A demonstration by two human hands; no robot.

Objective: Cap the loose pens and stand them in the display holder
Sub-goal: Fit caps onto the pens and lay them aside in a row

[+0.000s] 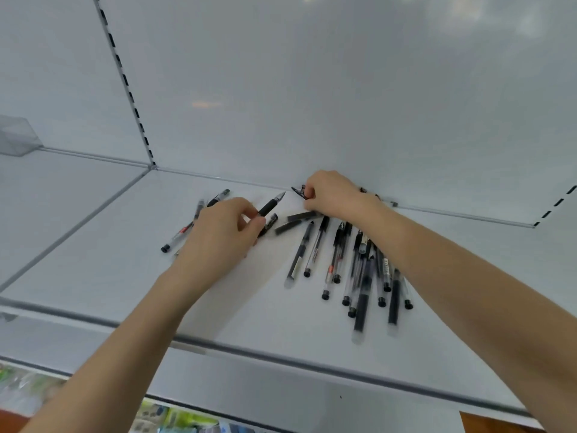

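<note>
A: Surface first?
B: White shelf (118,276), flat and matte, edged along the front by a grey strip (281,359). Met on the left by a second board at a thin seam.

A: And around it?
B: White back panel (312,89), glossy enough to carry pale reflections of light. Slotted upright (125,79) running down to the corner, and another row of slots (555,204) at far right. Below the front edge, blurred green and white packets (175,417) on a lower level.

A: Hands?
B: Left hand (215,235) pinching an uncapped pen (271,205) by its black grip, tip aimed towards the back panel. Right hand (331,195) curled near the back edge, pinching a dark cap (299,192) between thumb and fingertip. Held apart, not yet joined.

A: Other pens?
B: Lying flat in a pile of pens (359,270) under the right forearm, mostly pointing front to back. A few more pens (187,226) behind the left hand. Loose caps (299,216) between the two hands.

A: Holder?
B: Clear box (15,135) at the far left edge, well apart from the pens. Too blurred to tell whether the holder or not.
</note>
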